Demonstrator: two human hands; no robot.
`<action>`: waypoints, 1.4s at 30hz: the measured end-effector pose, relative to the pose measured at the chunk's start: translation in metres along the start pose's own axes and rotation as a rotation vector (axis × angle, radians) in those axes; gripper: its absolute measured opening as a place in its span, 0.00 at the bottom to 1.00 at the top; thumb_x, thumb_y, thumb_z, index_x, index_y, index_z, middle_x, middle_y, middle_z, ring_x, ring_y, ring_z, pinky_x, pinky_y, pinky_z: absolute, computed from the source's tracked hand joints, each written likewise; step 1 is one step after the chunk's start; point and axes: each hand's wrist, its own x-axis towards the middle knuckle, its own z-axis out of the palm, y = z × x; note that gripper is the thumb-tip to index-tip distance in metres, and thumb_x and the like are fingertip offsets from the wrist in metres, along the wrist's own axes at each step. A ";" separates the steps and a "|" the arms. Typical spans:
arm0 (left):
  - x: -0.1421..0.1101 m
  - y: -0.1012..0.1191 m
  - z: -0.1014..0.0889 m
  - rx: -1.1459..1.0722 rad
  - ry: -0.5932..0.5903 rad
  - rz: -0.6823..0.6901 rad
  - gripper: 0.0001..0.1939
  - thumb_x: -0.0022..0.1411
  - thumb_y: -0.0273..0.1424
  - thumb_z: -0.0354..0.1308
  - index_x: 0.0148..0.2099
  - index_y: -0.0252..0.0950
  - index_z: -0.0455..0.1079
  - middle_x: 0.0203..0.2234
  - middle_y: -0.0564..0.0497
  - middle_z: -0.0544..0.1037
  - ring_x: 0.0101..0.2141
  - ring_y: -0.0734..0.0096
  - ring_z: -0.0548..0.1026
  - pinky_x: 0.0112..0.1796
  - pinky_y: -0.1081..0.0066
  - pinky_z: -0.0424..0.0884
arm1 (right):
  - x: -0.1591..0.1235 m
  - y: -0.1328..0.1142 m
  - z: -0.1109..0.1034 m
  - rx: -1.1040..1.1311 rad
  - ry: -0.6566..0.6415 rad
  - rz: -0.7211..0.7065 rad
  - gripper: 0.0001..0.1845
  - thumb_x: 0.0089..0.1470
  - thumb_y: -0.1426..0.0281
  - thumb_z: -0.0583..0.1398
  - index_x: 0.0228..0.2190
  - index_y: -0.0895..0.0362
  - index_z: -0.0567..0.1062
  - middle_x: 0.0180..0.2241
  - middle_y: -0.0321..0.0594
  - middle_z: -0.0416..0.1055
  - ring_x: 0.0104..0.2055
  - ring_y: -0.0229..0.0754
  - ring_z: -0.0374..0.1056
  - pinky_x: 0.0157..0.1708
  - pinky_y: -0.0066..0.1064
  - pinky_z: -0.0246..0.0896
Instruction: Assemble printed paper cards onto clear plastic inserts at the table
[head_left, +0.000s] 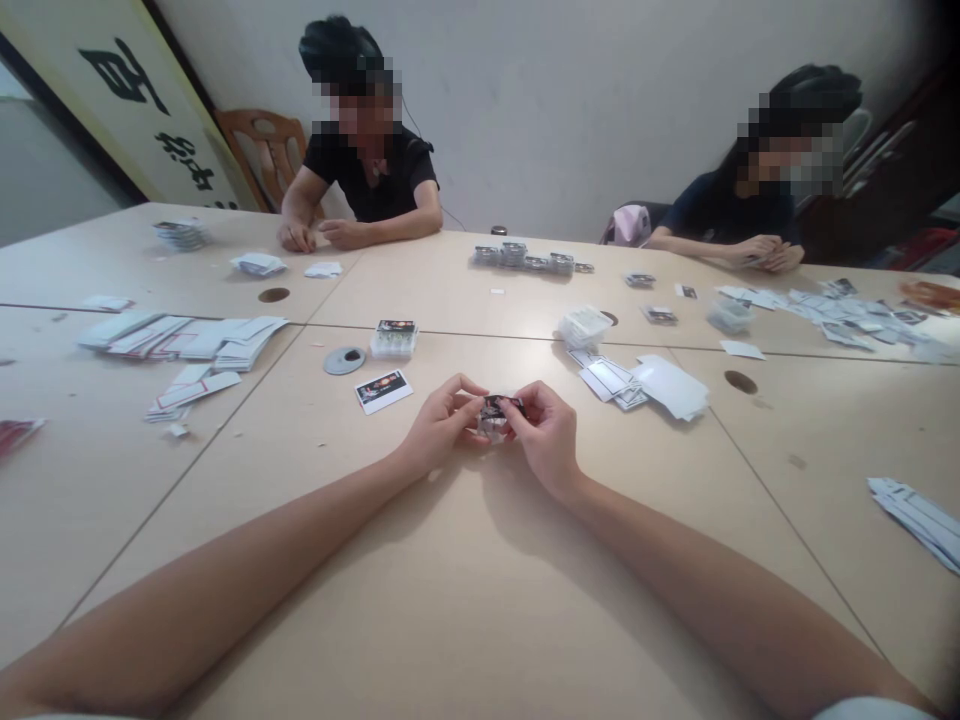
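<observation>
Between my two hands, just above the table, is a small clear plastic box [492, 428] with a black printed label [501, 405] across its top. My left hand [448, 420] grips the box from the left, thumb at the label's edge. From the right, my right hand [546, 430] pinches the other side, its thumb on the label. The fingers partly hide the box. Left of my hands lies a white card with a black printed picture [383, 391]. Behind it stands a stack of clear boxes [394, 342], with a black label on top.
White cards [671, 385] and a clear box stack [585, 327] lie at right; more white cards [187, 340] spread at left. Labelled boxes [517, 257] stand further back. Two people [367, 190] sit across the table [480, 600]. A round grey cover [344, 361] lies near a stack.
</observation>
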 end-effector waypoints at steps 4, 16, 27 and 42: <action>-0.001 0.001 0.001 0.000 -0.001 0.011 0.17 0.60 0.42 0.62 0.42 0.35 0.64 0.30 0.50 0.77 0.27 0.73 0.77 0.27 0.74 0.77 | -0.001 0.000 0.000 0.007 0.004 0.005 0.12 0.53 0.63 0.63 0.25 0.55 0.68 0.22 0.32 0.69 0.22 0.38 0.70 0.22 0.28 0.63; 0.000 0.001 0.001 -0.010 0.003 0.004 0.19 0.58 0.43 0.63 0.41 0.35 0.64 0.30 0.50 0.77 0.27 0.72 0.77 0.28 0.73 0.77 | 0.000 -0.003 0.000 0.002 0.003 0.024 0.14 0.53 0.62 0.64 0.24 0.54 0.66 0.21 0.32 0.68 0.21 0.38 0.70 0.21 0.28 0.64; -0.002 0.001 0.001 0.025 -0.008 0.033 0.17 0.60 0.43 0.61 0.42 0.36 0.64 0.31 0.50 0.78 0.29 0.71 0.78 0.28 0.73 0.78 | -0.001 -0.002 0.000 -0.030 0.005 0.011 0.13 0.53 0.63 0.63 0.25 0.54 0.66 0.21 0.31 0.68 0.22 0.38 0.70 0.22 0.28 0.64; -0.010 0.003 0.005 0.258 0.075 0.196 0.17 0.62 0.45 0.58 0.42 0.36 0.67 0.34 0.47 0.79 0.35 0.65 0.78 0.31 0.70 0.79 | -0.002 -0.005 -0.001 -0.078 0.011 -0.021 0.10 0.54 0.62 0.62 0.29 0.55 0.70 0.26 0.33 0.71 0.22 0.36 0.68 0.22 0.27 0.65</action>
